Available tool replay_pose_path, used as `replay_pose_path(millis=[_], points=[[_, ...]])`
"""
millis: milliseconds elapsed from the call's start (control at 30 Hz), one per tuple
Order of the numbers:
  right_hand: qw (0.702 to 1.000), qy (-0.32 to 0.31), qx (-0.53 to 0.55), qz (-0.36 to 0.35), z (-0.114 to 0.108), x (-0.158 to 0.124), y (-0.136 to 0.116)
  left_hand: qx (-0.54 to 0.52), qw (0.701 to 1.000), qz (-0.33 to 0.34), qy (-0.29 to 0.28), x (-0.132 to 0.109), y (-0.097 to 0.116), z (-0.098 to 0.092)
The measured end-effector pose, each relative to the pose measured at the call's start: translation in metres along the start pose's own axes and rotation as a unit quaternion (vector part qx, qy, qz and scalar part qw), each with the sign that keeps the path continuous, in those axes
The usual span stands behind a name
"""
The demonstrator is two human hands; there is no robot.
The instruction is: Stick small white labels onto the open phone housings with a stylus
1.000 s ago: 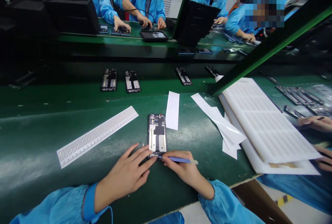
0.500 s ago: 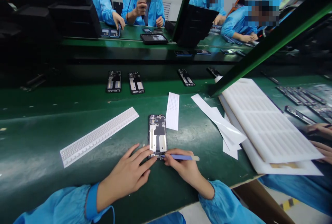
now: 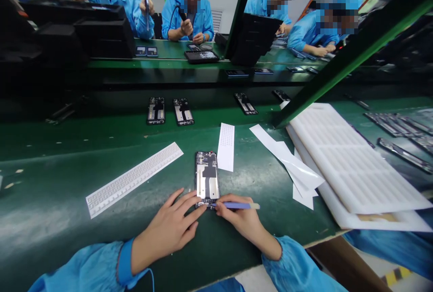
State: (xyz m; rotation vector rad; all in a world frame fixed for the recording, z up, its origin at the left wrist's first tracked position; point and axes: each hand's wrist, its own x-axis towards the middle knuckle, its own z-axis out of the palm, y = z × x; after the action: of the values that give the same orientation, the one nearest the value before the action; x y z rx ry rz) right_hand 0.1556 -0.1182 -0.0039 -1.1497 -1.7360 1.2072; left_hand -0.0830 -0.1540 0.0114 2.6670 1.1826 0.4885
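Observation:
An opened phone frame (image 3: 207, 178) lies flat on the green belt in front of me. My left hand (image 3: 172, 228) rests flat with fingers spread, its fingertips touching the phone's near left corner. My right hand (image 3: 242, 220) is closed on a blue stick tool (image 3: 237, 205), whose tip sits at the phone's bottom edge. A small white perforated sheet (image 3: 226, 146) lies just right of the phone's top end.
A long white patterned strip (image 3: 135, 178) lies to the left. White trays (image 3: 352, 165) and loose paper strips (image 3: 287, 159) sit at right. More phone frames (image 3: 169, 111) ride the belt beyond. Other people in blue coats work across the line. A green post (image 3: 341, 53) slants overhead.
My hands and the tool stay at the phone's bottom edge. The view has tilted slightly. Another person's hands at the right edge have left the view.

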Motion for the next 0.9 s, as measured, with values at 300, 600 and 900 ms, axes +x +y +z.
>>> replay_pose_path(millis=[300,600,900], points=[[0.974,0.216,0.066,0.008,-0.032,0.034,0.008,0.028,0.984,-0.152,0.083,0.036,0.029,0.015],[0.991,0.128,0.001,-0.036,-0.075,0.101,0.045,0.134,0.968,-0.211,0.0,0.1,0.015,0.015],[0.991,0.118,0.037,-0.042,-0.077,0.109,0.047,0.096,0.944,-0.315,0.033,0.294,-0.099,-0.032]])
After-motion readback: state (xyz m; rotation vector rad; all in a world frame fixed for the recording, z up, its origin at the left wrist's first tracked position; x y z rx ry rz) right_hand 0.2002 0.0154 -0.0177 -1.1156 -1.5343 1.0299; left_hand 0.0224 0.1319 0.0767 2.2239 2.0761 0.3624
